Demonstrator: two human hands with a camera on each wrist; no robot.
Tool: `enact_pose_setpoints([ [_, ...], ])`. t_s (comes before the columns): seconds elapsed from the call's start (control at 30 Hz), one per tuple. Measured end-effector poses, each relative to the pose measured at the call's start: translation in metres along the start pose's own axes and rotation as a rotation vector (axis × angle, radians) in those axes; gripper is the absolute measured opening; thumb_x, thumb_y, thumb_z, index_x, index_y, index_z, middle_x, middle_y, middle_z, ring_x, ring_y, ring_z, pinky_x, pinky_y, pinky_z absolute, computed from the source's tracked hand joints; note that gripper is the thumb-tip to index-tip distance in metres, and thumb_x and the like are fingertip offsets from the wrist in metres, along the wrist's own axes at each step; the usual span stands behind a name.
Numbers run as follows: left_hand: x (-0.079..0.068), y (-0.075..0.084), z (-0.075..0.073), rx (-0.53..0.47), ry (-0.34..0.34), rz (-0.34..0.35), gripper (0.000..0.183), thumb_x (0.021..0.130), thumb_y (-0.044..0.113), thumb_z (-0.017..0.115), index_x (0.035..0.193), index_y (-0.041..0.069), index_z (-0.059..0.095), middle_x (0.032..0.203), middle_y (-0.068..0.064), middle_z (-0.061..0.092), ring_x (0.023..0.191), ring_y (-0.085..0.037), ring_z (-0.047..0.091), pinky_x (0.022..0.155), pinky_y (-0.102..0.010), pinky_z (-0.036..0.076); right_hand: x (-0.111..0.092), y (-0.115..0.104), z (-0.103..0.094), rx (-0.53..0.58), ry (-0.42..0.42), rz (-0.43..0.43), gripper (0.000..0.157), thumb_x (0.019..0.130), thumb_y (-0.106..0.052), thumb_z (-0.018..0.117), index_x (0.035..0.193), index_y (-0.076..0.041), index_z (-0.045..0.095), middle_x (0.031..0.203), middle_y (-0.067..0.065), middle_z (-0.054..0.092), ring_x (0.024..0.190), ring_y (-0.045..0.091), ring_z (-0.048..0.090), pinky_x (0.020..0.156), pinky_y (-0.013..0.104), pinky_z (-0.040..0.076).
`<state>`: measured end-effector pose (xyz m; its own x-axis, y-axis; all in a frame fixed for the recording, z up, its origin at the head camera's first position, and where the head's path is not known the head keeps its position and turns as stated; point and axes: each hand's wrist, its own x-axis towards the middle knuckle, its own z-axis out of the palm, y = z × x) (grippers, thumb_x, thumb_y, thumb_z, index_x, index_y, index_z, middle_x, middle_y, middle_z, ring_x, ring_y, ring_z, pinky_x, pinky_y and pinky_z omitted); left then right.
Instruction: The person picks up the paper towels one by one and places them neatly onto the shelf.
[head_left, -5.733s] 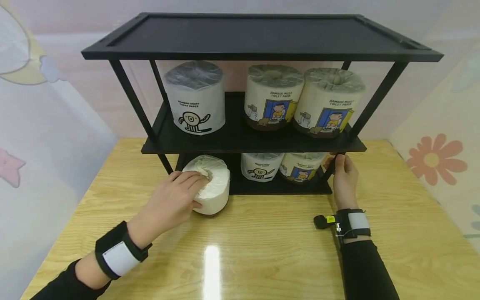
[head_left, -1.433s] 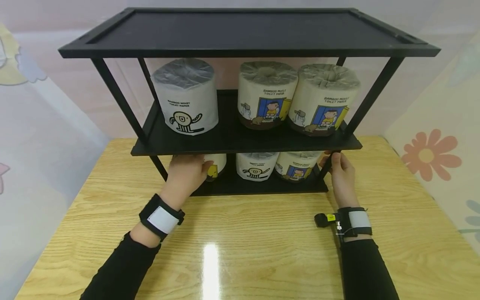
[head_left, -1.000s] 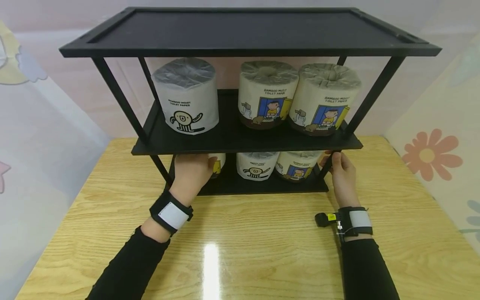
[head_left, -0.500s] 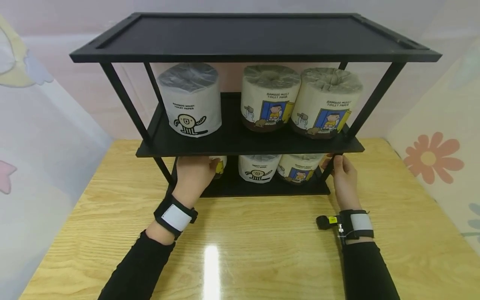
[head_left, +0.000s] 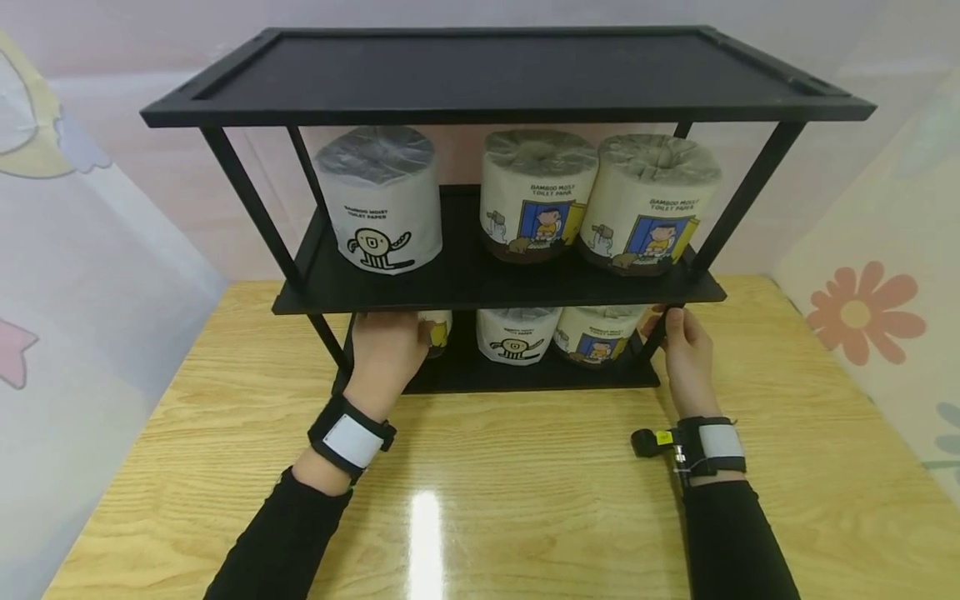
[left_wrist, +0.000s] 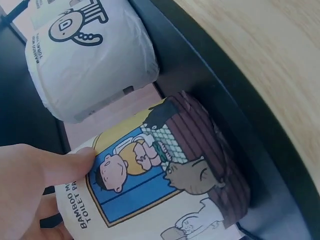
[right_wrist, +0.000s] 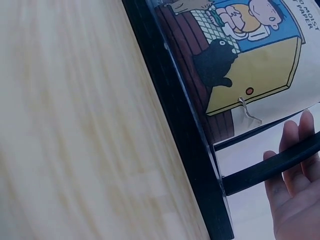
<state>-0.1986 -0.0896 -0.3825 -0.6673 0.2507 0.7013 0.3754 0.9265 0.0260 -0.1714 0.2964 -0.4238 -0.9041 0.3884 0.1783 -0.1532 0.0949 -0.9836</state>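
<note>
My left hand [head_left: 386, 354] reaches under the middle shelf and holds a wrapped toilet paper roll [head_left: 437, 332] at the left of the bottom shelf. In the left wrist view the thumb lies on the front of this cartoon-printed roll [left_wrist: 150, 170], with fingers at its upper end; the middle shelf hides part of the grasp from the head view. My right hand [head_left: 688, 354] grips the right front post [head_left: 656, 335] of the black rack, below the middle shelf. Its fingers [right_wrist: 290, 137] pass behind the post [right_wrist: 275, 165] in the right wrist view.
A white roll [head_left: 517, 337] and a cartoon roll [head_left: 596, 337] stand on the bottom shelf, rightward of the held one. Three more rolls, including a white one [head_left: 382, 204], occupy the middle shelf [head_left: 461, 283]. The black top panel [head_left: 510, 75] overhangs everything; the rack stands on a wooden table [head_left: 525, 483].
My left hand has moved the roll from the rack's front left edge onto the bottom shelf and turned it upright, then shifted slightly right. My right hand has stayed on the post.
</note>
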Motion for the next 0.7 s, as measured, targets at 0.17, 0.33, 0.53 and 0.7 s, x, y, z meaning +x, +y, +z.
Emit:
enact_pose_setpoints([
  [0.17,-0.003,0.0,-0.011,-0.009,-0.033,-0.001,0.024,0.075,0.021,0.088,0.073,0.006,0.069,0.063,-0.01,0.054,0.054,-0.031,0.054,0.05,-0.045,0.048,-0.001,0.001,0.001,-0.014,-0.004,0.008,0.042,0.101,-0.043,0.047,0.112,-0.005,0.062,0.095,0.007,0.06,0.093,0.018,0.058,0.088,0.024,0.045],
  [0.33,-0.004,0.0,-0.014,-0.012,-0.034,0.004,0.026,0.076,0.023,0.087,0.072,0.006,0.069,0.063,-0.01,0.053,0.055,-0.032,0.055,0.05,-0.045,0.049,-0.001,0.002,0.001,0.023,-0.001,0.002,0.043,0.1,-0.042,0.048,0.112,-0.004,0.062,0.094,0.009,0.059,0.092,0.019,0.058,0.089,0.026,0.044],
  [0.53,-0.011,-0.004,-0.016,-0.059,-0.103,-0.001,0.029,0.083,0.026,0.082,0.093,0.001,0.072,0.085,-0.016,0.065,0.085,-0.038,0.063,0.08,-0.051,0.053,0.0,0.0,0.002,-0.02,0.008,0.01,0.043,0.101,-0.043,0.046,0.113,-0.005,0.062,0.095,0.008,0.06,0.094,0.019,0.058,0.09,0.026,0.043],
  [0.7,-0.021,-0.008,-0.027,-0.127,-0.232,-0.023,0.045,0.087,0.024,0.078,0.125,0.003,0.065,0.123,-0.018,0.062,0.119,-0.039,0.054,0.107,-0.055,0.037,0.001,0.0,0.002,-0.032,0.029,0.011,0.043,0.101,-0.042,0.045,0.113,-0.004,0.063,0.094,0.007,0.059,0.093,0.019,0.058,0.089,0.025,0.044],
])
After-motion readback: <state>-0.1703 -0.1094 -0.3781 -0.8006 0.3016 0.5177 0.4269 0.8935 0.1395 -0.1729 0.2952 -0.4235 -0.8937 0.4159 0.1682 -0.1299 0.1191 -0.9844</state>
